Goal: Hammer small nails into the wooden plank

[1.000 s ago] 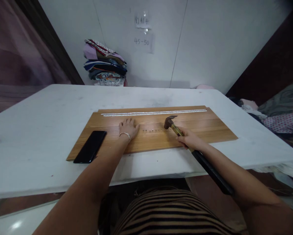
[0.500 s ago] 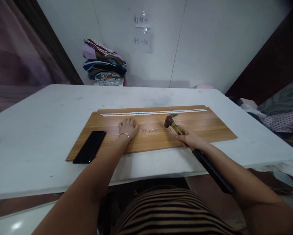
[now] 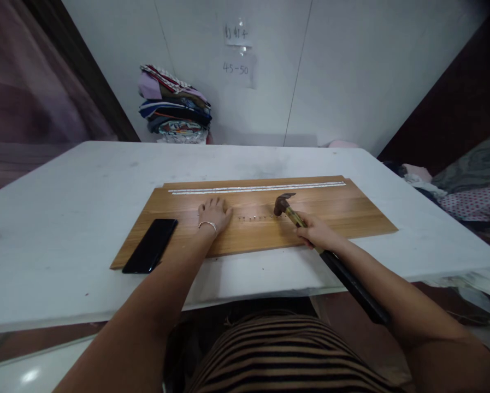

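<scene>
The person's right hand [image 3: 316,230] had its fingers wrapped around the hammer [image 3: 341,270], whose head was at the board's middle, contact unclear. The wooden board [image 3: 343,210] bore a row of small nails [image 3: 252,218] across its centre. The left hand [image 3: 214,212] lay on the board's left half, fingers slightly spread; anything beneath could not be told. A phone [image 3: 150,246] overlapped the board's near left corner.

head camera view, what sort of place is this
Perhaps a makeshift work corner in a home or small workshop: a claw hammer over a wooden board, and a pile of folded cloth at the back.
</scene>
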`<action>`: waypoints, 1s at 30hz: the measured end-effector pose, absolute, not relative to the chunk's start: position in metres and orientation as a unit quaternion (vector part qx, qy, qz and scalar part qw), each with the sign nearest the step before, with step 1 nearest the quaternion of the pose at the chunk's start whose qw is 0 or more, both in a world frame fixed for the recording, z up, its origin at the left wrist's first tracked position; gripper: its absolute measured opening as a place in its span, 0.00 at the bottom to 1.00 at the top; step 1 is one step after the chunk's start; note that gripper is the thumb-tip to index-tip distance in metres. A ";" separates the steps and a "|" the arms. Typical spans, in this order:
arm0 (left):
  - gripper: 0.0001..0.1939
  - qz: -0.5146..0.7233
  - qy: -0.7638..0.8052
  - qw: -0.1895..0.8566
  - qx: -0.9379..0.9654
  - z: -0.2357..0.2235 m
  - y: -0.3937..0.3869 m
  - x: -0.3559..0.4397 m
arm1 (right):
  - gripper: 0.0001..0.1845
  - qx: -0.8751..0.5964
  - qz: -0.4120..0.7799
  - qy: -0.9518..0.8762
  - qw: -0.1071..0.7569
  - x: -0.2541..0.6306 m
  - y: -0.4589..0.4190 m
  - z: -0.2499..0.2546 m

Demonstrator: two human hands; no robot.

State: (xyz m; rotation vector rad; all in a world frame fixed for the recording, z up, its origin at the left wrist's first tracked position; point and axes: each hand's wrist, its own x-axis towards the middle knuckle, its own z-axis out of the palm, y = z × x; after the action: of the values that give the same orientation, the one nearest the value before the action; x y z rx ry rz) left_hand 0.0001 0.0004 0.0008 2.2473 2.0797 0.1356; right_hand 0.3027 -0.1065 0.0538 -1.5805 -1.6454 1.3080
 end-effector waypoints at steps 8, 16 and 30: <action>0.28 0.047 0.678 0.039 0.733 0.000 0.000 0.000 | 0.23 -0.586 0.475 -0.604 0.258 0.303 -0.108 0.058; 0.28 0.044 0.676 0.042 0.734 0.001 0.001 0.000 | 0.23 -0.574 0.483 -0.610 0.253 0.303 -0.106 0.049; 0.27 0.051 0.677 0.040 0.733 -0.002 0.002 -0.001 | 0.22 -0.586 0.474 -0.602 0.262 0.303 -0.109 0.058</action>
State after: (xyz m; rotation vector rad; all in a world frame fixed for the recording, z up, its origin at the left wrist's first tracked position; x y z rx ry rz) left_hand -0.0006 0.0015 -0.0017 2.2471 2.0738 0.1556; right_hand 0.3034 -0.1088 0.0580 -1.5855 -1.6298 1.2837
